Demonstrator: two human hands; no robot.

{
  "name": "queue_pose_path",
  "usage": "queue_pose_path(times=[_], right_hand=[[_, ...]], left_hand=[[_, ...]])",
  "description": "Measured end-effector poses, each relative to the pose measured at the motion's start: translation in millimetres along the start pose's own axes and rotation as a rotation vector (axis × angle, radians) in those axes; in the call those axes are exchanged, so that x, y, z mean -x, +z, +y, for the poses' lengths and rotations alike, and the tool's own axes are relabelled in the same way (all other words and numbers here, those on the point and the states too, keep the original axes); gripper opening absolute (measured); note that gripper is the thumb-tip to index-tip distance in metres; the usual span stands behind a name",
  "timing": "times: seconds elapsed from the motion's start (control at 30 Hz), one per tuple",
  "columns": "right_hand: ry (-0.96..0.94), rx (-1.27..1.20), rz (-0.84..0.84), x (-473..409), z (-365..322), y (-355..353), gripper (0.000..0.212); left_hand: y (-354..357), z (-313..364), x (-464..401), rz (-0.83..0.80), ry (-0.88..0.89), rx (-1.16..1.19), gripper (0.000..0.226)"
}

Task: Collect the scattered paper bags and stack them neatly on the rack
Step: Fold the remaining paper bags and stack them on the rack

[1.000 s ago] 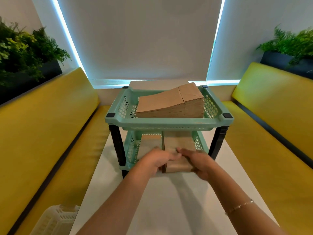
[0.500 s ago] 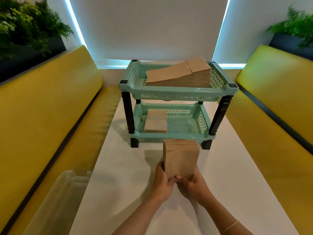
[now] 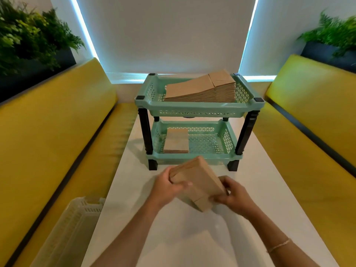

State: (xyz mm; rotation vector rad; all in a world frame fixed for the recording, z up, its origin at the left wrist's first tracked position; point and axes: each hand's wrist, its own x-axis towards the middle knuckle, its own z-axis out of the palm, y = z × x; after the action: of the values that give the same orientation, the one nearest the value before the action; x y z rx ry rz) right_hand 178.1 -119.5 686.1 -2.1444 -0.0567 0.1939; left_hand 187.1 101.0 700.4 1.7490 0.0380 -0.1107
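Bundle of brown paper bags (image 3: 198, 183) gripped, tilted, above the white table (image 3: 269, 189).
Left hand (image 3: 166, 186) and right hand (image 3: 232, 196) clasping opposite ends, just before the green two-tier rack (image 3: 198, 109).

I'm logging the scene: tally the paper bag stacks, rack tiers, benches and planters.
Paper bag stacks: 3 (top tier, bottom tier, held stack)
Rack tiers: 2
Yellow benches: 2
Planters: 2
Total: 9
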Motion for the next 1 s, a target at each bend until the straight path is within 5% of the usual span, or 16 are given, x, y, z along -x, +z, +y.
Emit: queue_pose_path(times=[0.53, 0.87, 0.93, 1.0], right_hand=[[-0.080, 0.011, 0.093, -7.1, -1.2, 2.2, 0.051], [-0.189, 0.674, -0.300, -30.0, -35.2, -26.7, 0.049], [-0.117, 0.566, -0.269, -32.4, -38.9, -33.5, 0.043], [0.041, 0.149, -0.260, -33.9, -41.8, -42.3, 0.034]], left_hand=[[17.7, -53.3, -2.7, 0.027, -0.037, -0.004, 0.036], [0.1, -29.1, -15.2, -0.155, 0.000, -0.169, 0.033], [-4.0, -8.8, -25.8, -0.121, 0.001, -0.136, 0.040], [-8.1, 18.7, -37.6, -0.025, -0.002, 0.040, 0.035]])
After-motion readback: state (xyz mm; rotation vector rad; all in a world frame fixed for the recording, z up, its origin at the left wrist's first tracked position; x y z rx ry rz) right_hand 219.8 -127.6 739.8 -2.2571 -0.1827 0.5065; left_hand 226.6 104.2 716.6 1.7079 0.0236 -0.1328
